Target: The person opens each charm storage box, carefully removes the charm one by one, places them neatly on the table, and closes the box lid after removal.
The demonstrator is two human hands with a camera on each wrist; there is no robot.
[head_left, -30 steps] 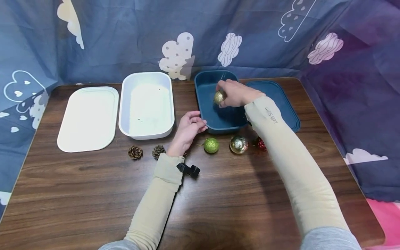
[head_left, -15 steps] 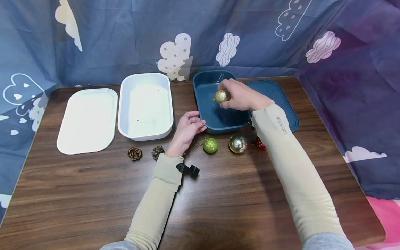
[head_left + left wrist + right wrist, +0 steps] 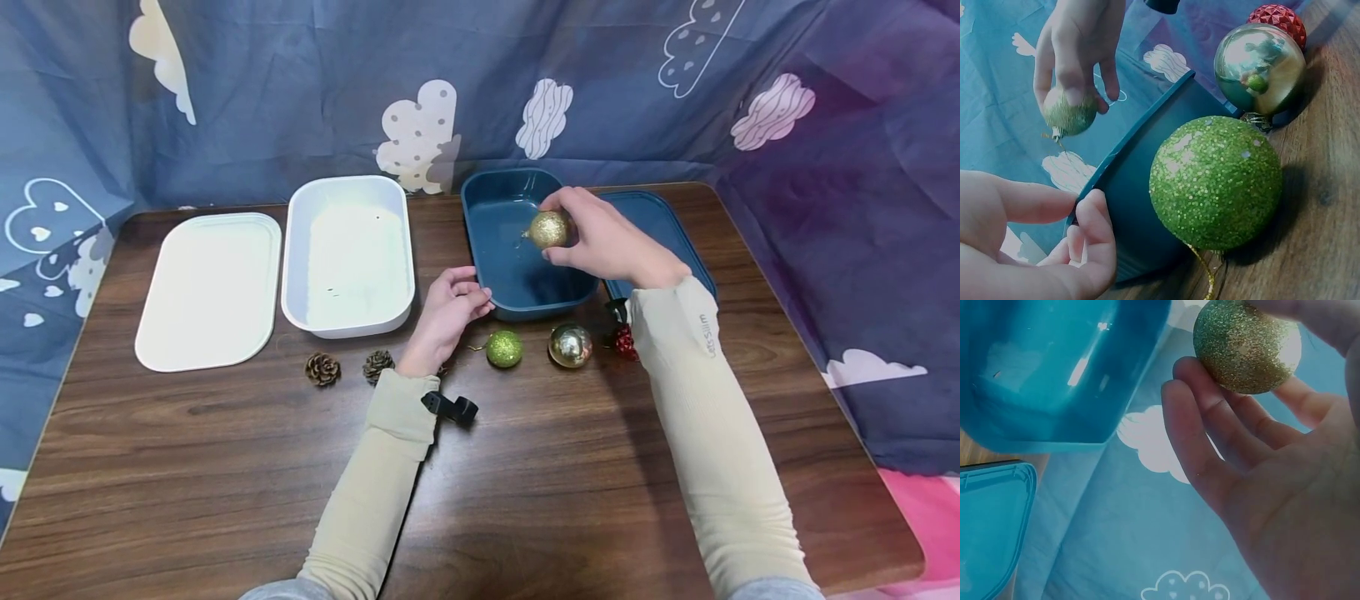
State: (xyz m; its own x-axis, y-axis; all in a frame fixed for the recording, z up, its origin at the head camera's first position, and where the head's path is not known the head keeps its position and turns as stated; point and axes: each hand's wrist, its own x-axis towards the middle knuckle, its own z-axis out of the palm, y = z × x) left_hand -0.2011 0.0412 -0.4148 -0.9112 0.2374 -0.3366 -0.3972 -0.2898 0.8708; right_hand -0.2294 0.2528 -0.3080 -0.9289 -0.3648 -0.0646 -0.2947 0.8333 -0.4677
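My right hand [image 3: 603, 237] holds a gold glitter Christmas bauble [image 3: 550, 230] between thumb and fingers, over the blue plastic box [image 3: 517, 312]. The right wrist view shows the bauble [image 3: 1244, 347] at my fingertips, above the level of the box rim. With thumb and fingers, my left hand [image 3: 447, 312] pinches the near left corner of the box's rim; the left wrist view shows this pinch on the blue wall [image 3: 1141, 212]. Just in front of the box lie a green glitter bauble [image 3: 504, 348], a shiny gold bauble [image 3: 570, 346] and a red faceted one [image 3: 625, 342].
A white box [image 3: 348, 329] stands left of the blue one, with a white lid [image 3: 210, 292] beside it. The blue lid [image 3: 660, 221] lies at the right, partly behind my right arm. Pine cones [image 3: 322, 369] sit near my left wrist. A cloud-patterned curtain [image 3: 300, 92] hangs behind the table.
My right hand has moved rightward with the gold glitter bauble, from the middle of the blue box toward its right side. The left hand stays on the rim.
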